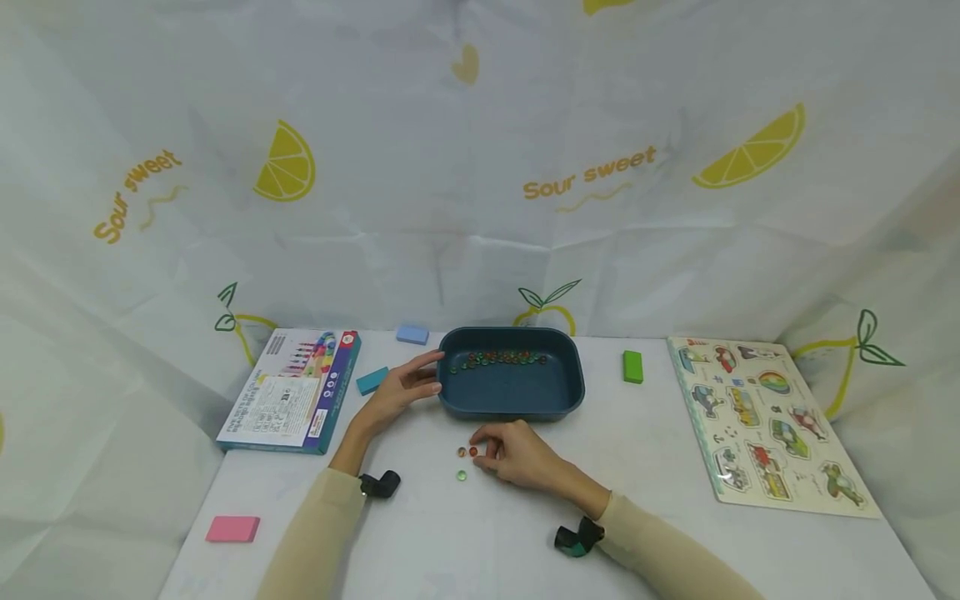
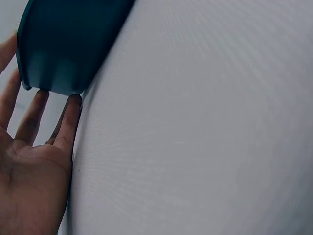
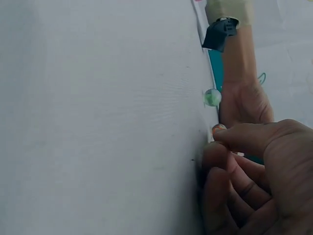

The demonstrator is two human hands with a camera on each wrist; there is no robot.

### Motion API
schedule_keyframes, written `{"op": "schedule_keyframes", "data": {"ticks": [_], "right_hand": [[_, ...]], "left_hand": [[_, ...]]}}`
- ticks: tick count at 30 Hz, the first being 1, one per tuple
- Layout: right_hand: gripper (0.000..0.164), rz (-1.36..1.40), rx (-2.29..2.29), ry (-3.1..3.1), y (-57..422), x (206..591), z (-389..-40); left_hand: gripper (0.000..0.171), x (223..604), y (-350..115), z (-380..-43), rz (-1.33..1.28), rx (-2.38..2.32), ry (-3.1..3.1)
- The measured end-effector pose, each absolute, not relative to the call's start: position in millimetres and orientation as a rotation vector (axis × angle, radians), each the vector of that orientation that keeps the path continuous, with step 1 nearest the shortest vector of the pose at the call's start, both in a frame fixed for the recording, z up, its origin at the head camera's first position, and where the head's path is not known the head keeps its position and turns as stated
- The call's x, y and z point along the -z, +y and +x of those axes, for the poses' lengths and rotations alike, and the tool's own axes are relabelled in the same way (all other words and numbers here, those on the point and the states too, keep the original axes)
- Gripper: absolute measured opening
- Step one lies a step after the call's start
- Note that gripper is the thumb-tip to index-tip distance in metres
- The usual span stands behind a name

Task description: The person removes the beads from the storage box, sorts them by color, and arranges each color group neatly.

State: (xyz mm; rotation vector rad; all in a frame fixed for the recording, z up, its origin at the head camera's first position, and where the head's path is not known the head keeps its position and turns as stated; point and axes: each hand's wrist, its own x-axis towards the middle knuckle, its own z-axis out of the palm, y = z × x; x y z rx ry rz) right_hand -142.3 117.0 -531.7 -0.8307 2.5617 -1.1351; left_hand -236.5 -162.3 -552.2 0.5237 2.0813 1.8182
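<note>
My left hand (image 1: 396, 396) rests its extended fingers against the left end of a dark blue rectangular tub (image 1: 517, 404). In the left wrist view, its fingertips touch the tub's wall (image 2: 54, 63) from outside. A row of green and reddish marbles (image 1: 510, 357) lies inside the tub. In front of the tub, my right hand (image 1: 525, 457) pinches a red marble (image 1: 473, 452) between thumb and forefinger, low over the cloth. Beside it sits an orange-brown marble (image 1: 461, 452), and nearer me lies a green marble (image 1: 461, 476), also seen as a green swirled marble (image 3: 212, 97) from the right wrist.
A boxed set (image 1: 285, 392) lies at the left and a picture puzzle board (image 1: 772, 425) at the right. Around the white cloth are blue blocks (image 1: 412, 334), a teal block (image 1: 372, 381), a green block (image 1: 633, 367) and a pink block (image 1: 232, 529). A printed curtain (image 1: 480, 250) hangs behind.
</note>
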Motion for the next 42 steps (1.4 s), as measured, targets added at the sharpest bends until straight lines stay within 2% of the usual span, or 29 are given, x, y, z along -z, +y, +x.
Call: {"op": "schedule_keyframes", "data": {"ticks": [7,14,19,25,42], "right_hand": [[0.023,-0.936,1.216,2.395,123.8,493.4,-159.5],[0.031,-0.848,1.355,2.378,131.5,458.5,-221.3],[0.037,-0.814,1.276,2.302,125.1,460.9,-260.5],[0.032,-0.805,1.105,2.303,110.7,474.6,-290.6],[0.026,-0.758,0.906,2.348,86.8,492.7,-305.1]], "left_hand": [[0.062,551.6,-163.2,-235.0,0.534,-1.807,2.105],[0.062,553.7,-161.5,-235.0,0.522,-1.819,2.070],[0.063,554.9,-161.5,-232.4,0.512,-1.805,2.072],[0.063,553.5,-162.3,-234.2,0.516,-1.806,2.068],[0.061,554.7,-162.6,-234.9,0.519,-1.797,2.090]]}}
